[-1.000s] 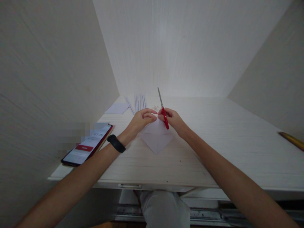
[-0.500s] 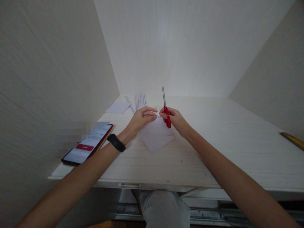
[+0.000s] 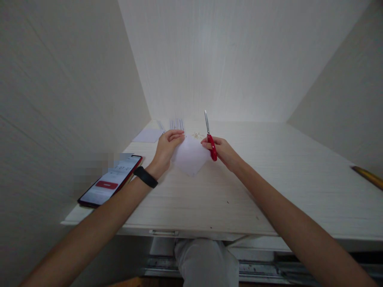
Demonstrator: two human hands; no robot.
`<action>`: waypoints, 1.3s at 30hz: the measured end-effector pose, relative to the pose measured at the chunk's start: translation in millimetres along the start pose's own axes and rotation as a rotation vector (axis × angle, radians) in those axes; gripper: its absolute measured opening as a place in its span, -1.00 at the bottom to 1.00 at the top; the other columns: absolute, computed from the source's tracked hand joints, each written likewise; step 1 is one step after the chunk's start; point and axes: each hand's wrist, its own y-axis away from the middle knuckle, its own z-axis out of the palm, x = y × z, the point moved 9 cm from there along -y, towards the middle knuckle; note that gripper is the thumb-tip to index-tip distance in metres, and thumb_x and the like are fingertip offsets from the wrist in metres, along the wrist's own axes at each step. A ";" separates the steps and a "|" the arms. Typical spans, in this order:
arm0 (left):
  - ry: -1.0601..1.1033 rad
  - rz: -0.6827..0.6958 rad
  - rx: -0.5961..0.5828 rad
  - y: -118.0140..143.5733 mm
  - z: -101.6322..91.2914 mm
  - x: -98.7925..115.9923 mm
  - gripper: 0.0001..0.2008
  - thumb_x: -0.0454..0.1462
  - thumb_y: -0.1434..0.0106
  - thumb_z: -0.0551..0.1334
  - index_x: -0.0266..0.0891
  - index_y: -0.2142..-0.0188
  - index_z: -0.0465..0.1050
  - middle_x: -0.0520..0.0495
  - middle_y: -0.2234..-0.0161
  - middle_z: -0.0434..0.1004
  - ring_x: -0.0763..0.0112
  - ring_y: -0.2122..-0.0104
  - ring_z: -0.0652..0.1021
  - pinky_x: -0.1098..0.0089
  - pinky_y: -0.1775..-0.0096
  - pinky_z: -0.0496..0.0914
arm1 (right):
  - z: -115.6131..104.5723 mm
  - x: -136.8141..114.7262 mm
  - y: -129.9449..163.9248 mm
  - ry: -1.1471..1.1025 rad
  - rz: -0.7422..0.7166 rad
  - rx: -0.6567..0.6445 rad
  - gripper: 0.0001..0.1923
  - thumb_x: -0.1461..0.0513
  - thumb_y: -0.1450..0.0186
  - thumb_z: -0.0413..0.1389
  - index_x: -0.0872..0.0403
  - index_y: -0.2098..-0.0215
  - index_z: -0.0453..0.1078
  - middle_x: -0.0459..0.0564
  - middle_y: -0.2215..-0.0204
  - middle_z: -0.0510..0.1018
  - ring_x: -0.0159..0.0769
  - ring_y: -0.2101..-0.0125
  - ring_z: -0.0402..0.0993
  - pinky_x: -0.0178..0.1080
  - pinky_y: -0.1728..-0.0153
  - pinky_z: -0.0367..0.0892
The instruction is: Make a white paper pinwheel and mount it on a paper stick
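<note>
Left hand (image 3: 165, 148): pinching the white folded paper sheet (image 3: 190, 156), now lifted farther back over the pale wooden desk (image 3: 269, 179)
Right hand (image 3: 222, 150): grip closed on red-handled scissors (image 3: 210, 139), blades upright, off the paper since a second ago

Both forearms are bare, with no sleeves showing. A black band (image 3: 145, 177) circles the left wrist. Light grey trousers (image 3: 206, 261) cover the knee below the tabletop's near edge.

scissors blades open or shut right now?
Shut. The scissors in the right hand show one thin, single blade line pointing up and away, with no gap or V between blades. The left hand holds the paper.
</note>
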 end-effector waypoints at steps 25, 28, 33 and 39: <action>0.156 -0.322 -0.255 4.4 21.5 -26.3 -0.55 0.04 0.01 0.29 -0.29 0.30 0.44 -0.16 0.31 0.51 0.33 0.37 0.48 0.38 0.37 0.32 | -17.4 6.8 -1.6 -0.077 0.050 0.115 -0.74 0.22 0.03 0.19 0.14 0.35 0.37 -0.15 0.57 0.34 -0.49 0.59 0.22 -0.33 0.55 0.07; 0.060 -0.299 -0.357 8.6 29.1 -26.8 -0.61 -0.02 0.04 0.33 -0.29 0.34 0.48 -0.13 0.36 0.52 0.36 0.41 0.48 0.40 0.38 0.30 | -14.9 4.7 -1.1 -0.077 0.034 0.090 -0.74 0.21 0.02 0.19 0.14 0.34 0.38 -0.15 0.56 0.34 -0.49 0.59 0.21 -0.33 0.55 0.07; -0.034 -0.277 -0.436 17.3 32.7 -25.7 -0.72 -0.19 0.05 0.36 -0.27 0.32 0.51 -0.08 0.37 0.53 0.41 0.42 0.48 0.43 0.39 0.28 | -10.8 3.3 -0.1 -0.077 0.032 0.056 -0.75 0.20 0.01 0.19 0.13 0.35 0.38 -0.16 0.58 0.34 -0.49 0.59 0.22 -0.33 0.53 0.08; -0.063 -0.276 -0.420 14.2 30.0 -28.2 -0.78 -0.24 0.05 0.34 -0.29 0.37 0.50 -0.07 0.44 0.51 0.44 0.49 0.46 0.44 0.45 0.26 | -10.0 3.8 0.0 -0.084 0.045 0.065 -0.75 0.21 0.02 0.18 0.13 0.35 0.39 -0.16 0.58 0.35 -0.48 0.58 0.21 -0.33 0.53 0.08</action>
